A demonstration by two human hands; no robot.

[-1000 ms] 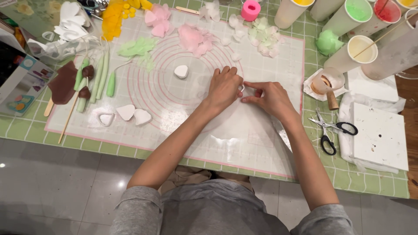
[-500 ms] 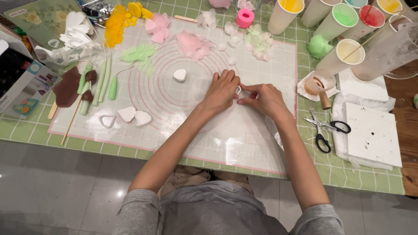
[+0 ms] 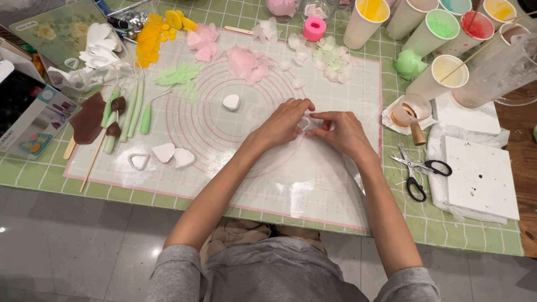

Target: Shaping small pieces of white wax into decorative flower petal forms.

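My left hand (image 3: 283, 122) and my right hand (image 3: 340, 131) meet over the middle of a translucent work mat (image 3: 313, 184) with pink rings. Between their fingertips they pinch a small white cutter (image 3: 305, 122), held just above a sheet of white rolled paste (image 3: 302, 162). Most of the cutter is hidden by my fingers. A white heart-shaped paste piece (image 3: 231, 102) lies to the left of my left hand.
Two more white hearts (image 3: 173, 155) and a heart cutter (image 3: 139, 161) lie at the mat's left. Green stems (image 3: 130, 103), brown pieces (image 3: 89, 117), pink petals (image 3: 246, 59) and yellow bits (image 3: 148, 31) fill the far side. Paper cups (image 3: 444, 25), scissors (image 3: 417, 170) and a white slab (image 3: 482, 176) sit right.
My left hand has turned from pressing flat on the paste to pinching with its fingertips. Both hands now hold the small cutter lifted between them.
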